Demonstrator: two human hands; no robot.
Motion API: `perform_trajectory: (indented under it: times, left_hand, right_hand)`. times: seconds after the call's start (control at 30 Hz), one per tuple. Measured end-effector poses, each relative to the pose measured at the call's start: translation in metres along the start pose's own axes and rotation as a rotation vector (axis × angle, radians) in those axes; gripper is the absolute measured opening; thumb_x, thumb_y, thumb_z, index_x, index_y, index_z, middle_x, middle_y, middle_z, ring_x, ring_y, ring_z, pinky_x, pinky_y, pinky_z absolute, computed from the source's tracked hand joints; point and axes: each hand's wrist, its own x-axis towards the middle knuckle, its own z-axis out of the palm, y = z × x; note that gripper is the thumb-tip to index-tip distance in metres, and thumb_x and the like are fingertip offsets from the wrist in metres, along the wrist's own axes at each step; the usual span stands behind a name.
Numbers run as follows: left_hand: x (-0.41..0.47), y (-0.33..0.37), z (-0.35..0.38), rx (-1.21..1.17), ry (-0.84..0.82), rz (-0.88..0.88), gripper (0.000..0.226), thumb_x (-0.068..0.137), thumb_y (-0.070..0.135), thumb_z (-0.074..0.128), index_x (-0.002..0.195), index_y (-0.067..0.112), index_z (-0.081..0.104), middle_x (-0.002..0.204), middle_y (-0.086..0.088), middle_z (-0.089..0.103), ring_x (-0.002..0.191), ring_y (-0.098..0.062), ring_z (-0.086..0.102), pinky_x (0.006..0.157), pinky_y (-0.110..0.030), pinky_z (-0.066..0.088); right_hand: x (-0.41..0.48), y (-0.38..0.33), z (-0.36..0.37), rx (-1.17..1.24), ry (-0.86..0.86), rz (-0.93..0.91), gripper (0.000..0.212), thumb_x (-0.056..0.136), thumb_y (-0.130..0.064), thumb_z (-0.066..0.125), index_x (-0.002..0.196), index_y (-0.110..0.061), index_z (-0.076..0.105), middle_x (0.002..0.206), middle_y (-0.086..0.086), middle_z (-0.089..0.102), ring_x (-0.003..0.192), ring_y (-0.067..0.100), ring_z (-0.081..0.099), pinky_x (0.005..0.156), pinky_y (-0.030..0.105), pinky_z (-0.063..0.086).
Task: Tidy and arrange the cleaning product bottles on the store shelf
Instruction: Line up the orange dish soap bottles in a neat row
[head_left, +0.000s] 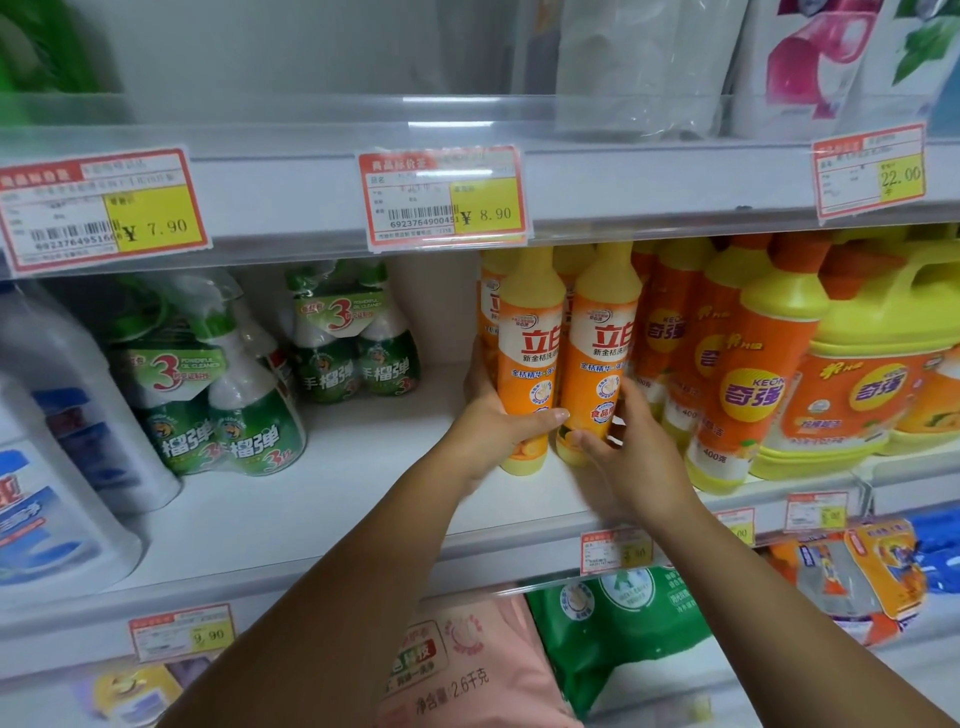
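Note:
Two tall yellow-and-orange dish soap bottles stand side by side at the middle of the white shelf (322, 499). My left hand (491, 415) wraps around the lower part of the left bottle (527, 358), thumb across its front. My right hand (631, 441) grips the base of the right bottle (602, 353) from its right side. More bottles of the same kind stand behind these two, partly hidden.
Orange bottles (727, 374) and a big yellow jug (872, 374) crowd the right. Green spray-bottle packs (228, 405) and white jugs (67, 415) stand at the left, with a bare gap between. Price tags (444, 200) hang on the upper shelf edge. Bagged goods (613, 623) lie below.

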Motion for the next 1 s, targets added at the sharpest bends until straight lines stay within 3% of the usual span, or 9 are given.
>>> perform_trajectory:
  times: [0.53, 0.67, 0.77, 0.83, 0.9, 0.93, 1.0]
  left_hand:
    - [0.000, 0.001, 0.002, 0.019, 0.008, -0.033, 0.106, 0.037, 0.050, 0.092, 0.113, 0.073, 0.022, 0.137, 0.009, 0.045, 0.117, -0.020, 0.057, 0.093, -0.050, 0.050]
    - [-0.005, 0.005, 0.002, -0.002, -0.019, -0.026, 0.111, 0.043, 0.043, 0.092, 0.123, 0.066, 0.019, 0.137, 0.009, 0.047, 0.117, -0.018, 0.056, 0.095, -0.050, 0.049]
    - [-0.019, 0.009, -0.007, 0.055, -0.037, -0.087, 0.129, 0.049, 0.042, 0.090, 0.139, 0.056, -0.001, 0.150, 0.009, 0.033, 0.125, -0.018, 0.049, 0.100, -0.048, 0.046]
    - [-0.038, 0.013, -0.020, 0.122, -0.013, -0.104, 0.131, 0.056, 0.040, 0.088, 0.143, 0.050, -0.009, 0.157, 0.009, 0.015, 0.133, -0.019, 0.039, 0.100, -0.043, 0.046]
    - [-0.062, 0.017, -0.036, 0.247, 0.052, -0.096, 0.120, 0.064, 0.045, 0.083, 0.145, 0.046, -0.005, 0.158, 0.009, 0.004, 0.140, -0.018, 0.026, 0.106, -0.041, 0.041]
    - [-0.075, 0.017, -0.046, 0.299, 0.091, -0.086, 0.112, 0.067, 0.048, 0.079, 0.147, 0.044, 0.000, 0.158, 0.010, 0.004, 0.141, -0.018, 0.022, 0.110, -0.041, 0.035]
    - [-0.100, 0.016, -0.069, 0.339, 0.184, -0.047, 0.091, 0.076, 0.049, 0.072, 0.147, 0.039, 0.016, 0.155, 0.009, 0.014, 0.139, -0.016, 0.025, 0.113, -0.039, 0.030]
  right_hand:
    - [-0.001, -0.002, 0.002, -0.005, 0.006, 0.010, 0.066, 0.084, -0.016, 0.070, 0.140, -0.026, 0.035, 0.122, -0.008, 0.062, 0.098, 0.006, 0.059, 0.079, 0.018, 0.042]
    - [-0.002, -0.003, 0.000, 0.003, -0.010, 0.009, 0.068, 0.084, -0.016, 0.070, 0.141, -0.027, 0.034, 0.120, -0.009, 0.061, 0.105, 0.011, 0.060, 0.085, 0.024, 0.044]
    - [-0.006, -0.007, 0.000, 0.015, -0.042, 0.023, 0.074, 0.084, -0.019, 0.071, 0.144, -0.028, 0.028, 0.122, -0.012, 0.055, 0.109, 0.008, 0.055, 0.092, 0.027, 0.042]
    - [-0.015, -0.011, 0.002, 0.010, 0.056, 0.013, 0.074, 0.085, -0.024, 0.069, 0.145, -0.026, 0.026, 0.128, -0.011, 0.051, 0.114, 0.008, 0.051, 0.097, 0.030, 0.040]
    - [-0.028, -0.018, 0.004, -0.054, 0.289, -0.065, 0.062, 0.088, -0.027, 0.064, 0.142, -0.019, 0.034, 0.134, 0.003, 0.050, 0.122, 0.019, 0.049, 0.103, 0.040, 0.041]
    - [-0.036, -0.024, 0.006, -0.059, 0.380, -0.130, 0.053, 0.091, -0.026, 0.061, 0.138, -0.015, 0.040, 0.130, 0.008, 0.050, 0.120, 0.023, 0.048, 0.101, 0.042, 0.041]
    - [-0.052, -0.040, 0.015, -0.016, 0.397, -0.271, 0.038, 0.092, -0.022, 0.056, 0.128, -0.012, 0.048, 0.116, 0.009, 0.053, 0.107, 0.025, 0.053, 0.092, 0.039, 0.046]
